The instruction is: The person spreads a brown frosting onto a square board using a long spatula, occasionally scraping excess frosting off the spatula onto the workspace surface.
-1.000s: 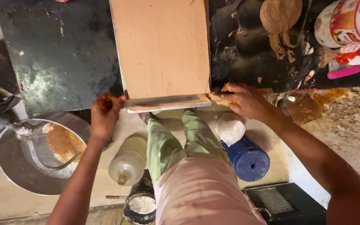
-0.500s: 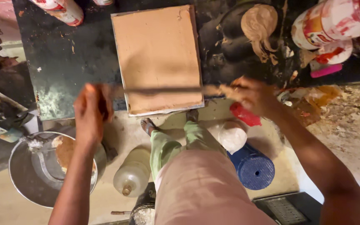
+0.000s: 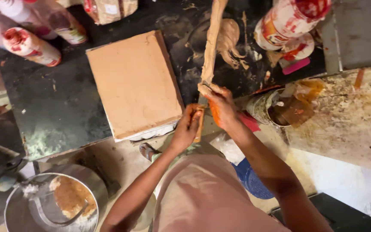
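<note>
A flat rectangular board (image 3: 134, 83), coated in smooth tan paste, lies on a dark slab (image 3: 61, 111). To its right, a long narrow strip (image 3: 211, 43) smeared with the same paste points away from me. My left hand (image 3: 187, 126) is closed around the strip's near end. Just above it, my right hand (image 3: 220, 105), stained orange, grips the strip too. Both hands sit close together off the board's near right corner. A lump of scraped paste (image 3: 230, 36) lies on the slab beside the strip.
Bottles (image 3: 31, 45) lie at the slab's far left. Large printed containers (image 3: 286, 21) and a pink lid (image 3: 296, 66) stand at the far right. A paste-stained tin (image 3: 265, 107) is by my right wrist. A metal pot (image 3: 48, 206) sits near left, a blue round object (image 3: 250, 180) under my right arm.
The strip lay crosswise over the board's near edge, one hand at each end. It now points lengthwise beside the board, and both hands have come together at its near end.
</note>
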